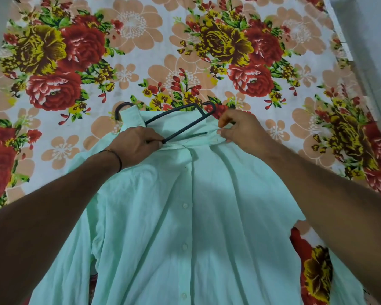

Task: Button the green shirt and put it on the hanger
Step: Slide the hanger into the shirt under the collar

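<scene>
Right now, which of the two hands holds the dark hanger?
The left hand, the one with a dark band on its wrist, grips the hanger; the right hand pinches only the green shirt at its collar.

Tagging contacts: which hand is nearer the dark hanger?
Left. The left hand grips the hanger at its near corner. The right hand pinches the green shirt collar beside the hanger's far end, apparently not touching it.

Open floral bedsheet (141,62) lies free beyond the hanger (189,126), which crosses the green shirt (185,216) collar; there my left hand (134,147) and right hand (240,130) crowd the approach from both sides.
</scene>
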